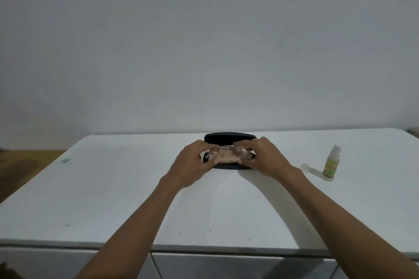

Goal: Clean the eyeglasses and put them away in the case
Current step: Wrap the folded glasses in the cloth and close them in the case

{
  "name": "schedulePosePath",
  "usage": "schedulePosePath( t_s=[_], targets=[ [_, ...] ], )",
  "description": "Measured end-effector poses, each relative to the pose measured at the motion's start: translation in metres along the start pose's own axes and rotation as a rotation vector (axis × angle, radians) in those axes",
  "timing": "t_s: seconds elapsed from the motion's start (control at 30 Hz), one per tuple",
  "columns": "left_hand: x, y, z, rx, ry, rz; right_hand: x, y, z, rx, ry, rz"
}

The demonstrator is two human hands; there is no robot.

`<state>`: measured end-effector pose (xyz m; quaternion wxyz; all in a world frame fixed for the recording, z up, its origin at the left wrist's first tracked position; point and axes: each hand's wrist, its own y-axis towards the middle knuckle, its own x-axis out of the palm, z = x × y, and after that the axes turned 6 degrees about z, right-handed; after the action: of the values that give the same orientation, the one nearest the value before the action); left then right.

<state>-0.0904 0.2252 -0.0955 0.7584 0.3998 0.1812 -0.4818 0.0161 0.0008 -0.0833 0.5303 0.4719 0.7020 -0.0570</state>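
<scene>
Hands, left (191,161) and right (264,157), are pinching opposite ends of folded eyeglasses (229,154), holding them lengthwise over the open black case (229,137)

A white counter (113,199) carries everything, its top marked with a few small dark specks. A black glasses case (230,138) lies open on it toward the back edge, about midway across, lid raised behind the tray. To the right of the case, well apart, a small spray bottle (331,163) with a green label stands upright. Between the case and the bottle, just beside the bottle, a small clear cap (305,167) sits on the surface. Far left of the case, near the counter's left edge, lies a small grey-green scrap (65,160), too small to identify.
</scene>
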Motion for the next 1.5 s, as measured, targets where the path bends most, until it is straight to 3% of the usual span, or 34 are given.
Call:
schedulePosePath(
  t_s=[0.27, 0.53, 0.77, 0.9, 1.07, 1.17, 1.27, 1.37, 1.5],
  targets=[
    [0.004, 0.002, -0.008, 0.007, 0.026, -0.013, -0.012, -0.002, 0.001, -0.039, -0.036, -0.053],
    [0.004, 0.002, -0.006, 0.111, 0.338, -0.004, -0.005, -0.003, -0.001, -0.01, -0.132, -0.025],
    [0.003, 0.001, -0.009, 0.026, 0.274, 0.054, 0.0, -0.007, 0.0, 0.024, -0.129, 0.027],
    [0.004, -0.003, -0.01, 0.082, 0.278, 0.071, 0.0, -0.013, 0.001, 0.025, -0.109, 0.062],
    [0.004, -0.012, -0.011, 0.233, 0.268, 0.368, -0.004, -0.014, 0.003, 0.069, 0.018, 0.32],
    [0.002, -0.003, -0.004, 0.095, 0.159, 0.493, -0.01, -0.007, 0.004, 0.196, 0.155, 0.44],
    [-0.002, 0.016, 0.01, -0.174, -0.033, 0.407, -0.016, 0.008, 0.007, 0.339, 0.326, 0.212],
    [0.0, 0.032, 0.017, -0.386, -0.211, 0.183, -0.015, 0.016, 0.009, 0.363, 0.377, 0.04],
    [0.005, 0.043, 0.002, -0.439, -0.421, -0.032, -0.015, 0.019, 0.011, 0.414, 0.493, 0.006]
  ],
)
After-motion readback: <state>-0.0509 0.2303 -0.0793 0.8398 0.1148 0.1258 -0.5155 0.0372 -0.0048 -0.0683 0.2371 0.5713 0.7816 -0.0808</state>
